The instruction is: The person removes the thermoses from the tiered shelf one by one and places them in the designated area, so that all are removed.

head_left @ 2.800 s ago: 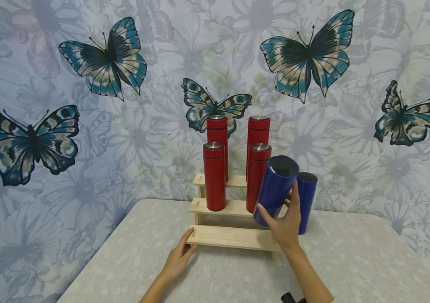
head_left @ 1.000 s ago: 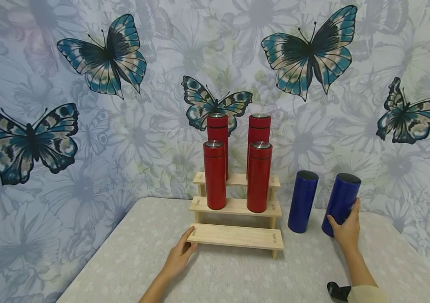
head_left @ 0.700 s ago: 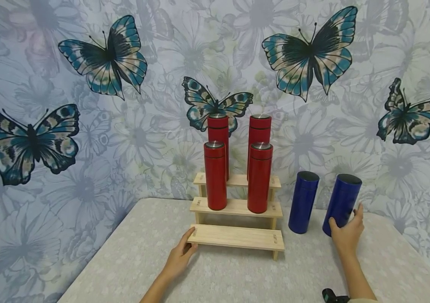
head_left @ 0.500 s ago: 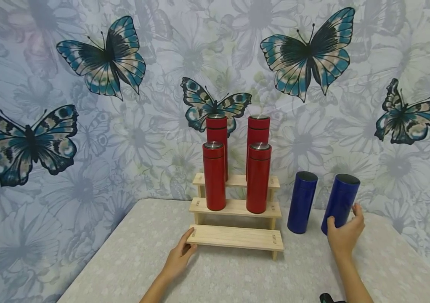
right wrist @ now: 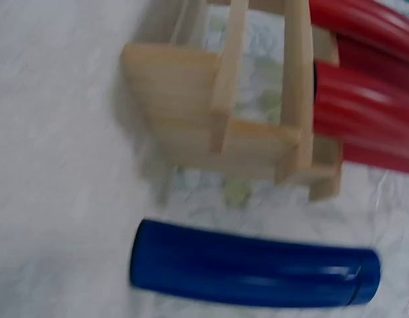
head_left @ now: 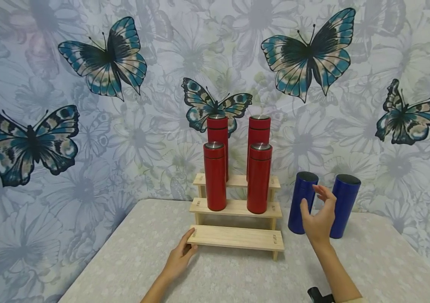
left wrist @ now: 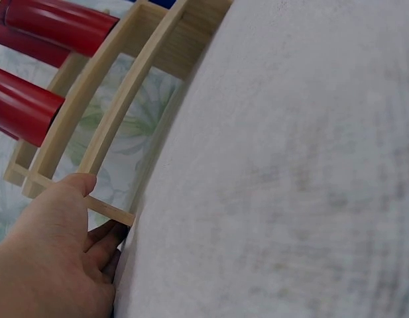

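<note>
My left hand (head_left: 178,259) grips the left end of the lowest board of a three-step wooden stand (head_left: 237,236); the left wrist view shows the thumb (left wrist: 81,180) on the board's edge, with fingers partly hidden below. My right hand (head_left: 320,223) is raised, fingers loosely curved and holding nothing, between two blue thermos flasks. It partly covers the left blue flask (head_left: 297,204) and sits just left of the right blue flask (head_left: 346,206); contact cannot be judged. The right wrist view shows one blue flask (right wrist: 250,265) beside the stand.
Red thermos flasks with silver tops stand on the two upper steps: front left (head_left: 215,181), front right (head_left: 259,181), and two behind. A black device (head_left: 318,296) is near my right wrist. Behind the pale-clothed table (head_left: 131,261) hangs butterfly-patterned fabric (head_left: 154,139).
My right hand carried a blue flask from above the stand to the table's right side, let it go, and moved left toward the other blue flask. My left hand stayed on the stand.
</note>
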### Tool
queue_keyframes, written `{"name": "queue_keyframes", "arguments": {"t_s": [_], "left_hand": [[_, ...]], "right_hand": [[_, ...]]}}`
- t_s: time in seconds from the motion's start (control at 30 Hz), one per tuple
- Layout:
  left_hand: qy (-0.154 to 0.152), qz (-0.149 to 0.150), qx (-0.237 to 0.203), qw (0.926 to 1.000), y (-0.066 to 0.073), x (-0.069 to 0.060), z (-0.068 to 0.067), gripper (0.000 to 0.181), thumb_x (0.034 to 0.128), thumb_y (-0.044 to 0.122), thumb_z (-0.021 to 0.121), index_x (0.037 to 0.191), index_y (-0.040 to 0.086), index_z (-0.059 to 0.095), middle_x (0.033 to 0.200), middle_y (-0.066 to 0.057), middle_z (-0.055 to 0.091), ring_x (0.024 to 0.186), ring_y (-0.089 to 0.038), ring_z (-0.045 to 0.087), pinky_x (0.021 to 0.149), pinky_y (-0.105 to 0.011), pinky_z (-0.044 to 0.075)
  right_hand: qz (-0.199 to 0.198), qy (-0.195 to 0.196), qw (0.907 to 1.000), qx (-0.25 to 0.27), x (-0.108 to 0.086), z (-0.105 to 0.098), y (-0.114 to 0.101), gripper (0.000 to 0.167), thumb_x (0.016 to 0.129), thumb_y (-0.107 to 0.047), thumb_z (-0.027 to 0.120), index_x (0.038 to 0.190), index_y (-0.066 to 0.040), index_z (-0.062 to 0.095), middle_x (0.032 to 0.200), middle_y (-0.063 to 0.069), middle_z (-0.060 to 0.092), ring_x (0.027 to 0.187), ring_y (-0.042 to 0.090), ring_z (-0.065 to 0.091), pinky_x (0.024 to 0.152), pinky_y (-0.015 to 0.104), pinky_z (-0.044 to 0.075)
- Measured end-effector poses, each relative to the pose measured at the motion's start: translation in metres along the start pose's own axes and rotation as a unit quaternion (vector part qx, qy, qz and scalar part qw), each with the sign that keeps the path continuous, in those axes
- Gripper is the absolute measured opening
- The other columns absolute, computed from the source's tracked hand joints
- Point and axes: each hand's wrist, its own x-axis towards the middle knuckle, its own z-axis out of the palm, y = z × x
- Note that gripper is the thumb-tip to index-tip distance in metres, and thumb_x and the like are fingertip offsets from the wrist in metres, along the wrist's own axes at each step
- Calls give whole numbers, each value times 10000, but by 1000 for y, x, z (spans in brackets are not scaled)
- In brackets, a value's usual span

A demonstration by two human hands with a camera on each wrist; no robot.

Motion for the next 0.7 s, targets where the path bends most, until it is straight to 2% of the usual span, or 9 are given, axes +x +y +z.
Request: {"name": "queue_keyframes", "arguments": {"t_s": [0.13, 0.27, 0.37, 0.53, 0.7], "left_hand": [[-12, 37, 11, 10000, 6, -2, -2, 565, 955, 248, 520, 1453, 170, 266, 1364, -333, 339, 1157, -446, 464, 915, -513, 416], [-15, 91, -3, 10000, 5, -2, -1, 558, 958, 253, 515, 1452, 169, 267, 1352, -347, 347, 1148, -453, 471, 908, -522, 420], [-4, 93, -4, 10000, -2, -1, 1, 558, 958, 269, 512, 1452, 186, 266, 1349, -340, 356, 1149, -445, 473, 902, -522, 425], [-32, 82, 19, 10000, -3, -1, 1, 562, 959, 250, 513, 1455, 175, 261, 1344, -338, 365, 1151, -433, 477, 899, -518, 428], [-22, 126, -16, 9999, -1, 0, 0, 565, 958, 234, 516, 1456, 164, 258, 1352, -331, 360, 1154, -430, 475, 909, -516, 420]], "right_hand": [[-271, -519, 9975, 389, 3, 16, -14, 538, 702, 207, 580, 1194, 189, 361, 1102, 324, 522, 1006, 392, 479, 902, 266, 360], [-234, -1051, 9925, 573, -2, 36, 3, 645, 723, 160, 622, 1291, 105, 321, 1173, 269, 505, 1039, 383, 484, 919, 285, 363], [-79, -1435, 9880, 563, -9, 53, 19, 748, 746, 85, 674, 1375, 9, 276, 1248, 223, 476, 1097, 371, 475, 952, 368, 374], [402, -2026, 9760, 689, -17, 73, 21, 843, 791, -49, 702, 1452, -72, 179, 1343, 206, 386, 1169, 379, 422, 955, 537, 349], [747, -2230, 9693, 713, -17, 88, 21, 887, 806, -119, 707, 1483, -162, 135, 1344, 201, 358, 1164, 353, 419, 928, 563, 371]]}}
